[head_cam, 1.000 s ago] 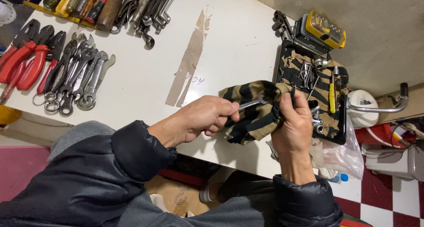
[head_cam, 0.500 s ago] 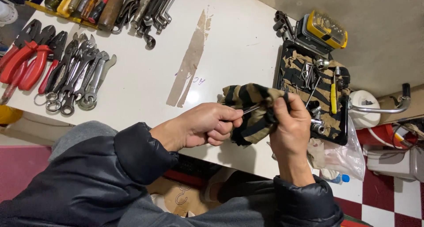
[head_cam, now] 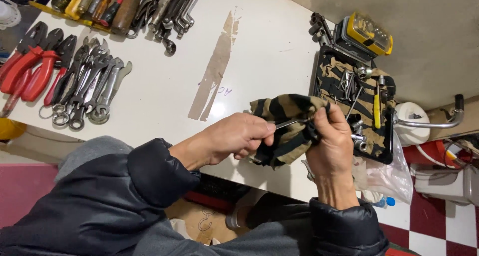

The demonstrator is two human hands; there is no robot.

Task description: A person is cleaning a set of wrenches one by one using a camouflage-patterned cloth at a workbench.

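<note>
Camouflage cloth (head_cam: 289, 136) sits bunched in the right hand (head_cam: 332, 141), whose fingers pinch it, while the left hand (head_cam: 234, 139) grips a thin metal rod (head_cam: 289, 122)

I see a white-topped bench (head_cam: 164, 94) carrying red-handled pliers (head_cam: 35, 66) and a row of steel combination wrenches (head_cam: 90, 89) at its left. A black tray lined with striped cloth (head_cam: 352, 104) lies at the right, a yellow-lidded bit case (head_cam: 366, 34) beyond it.
</note>
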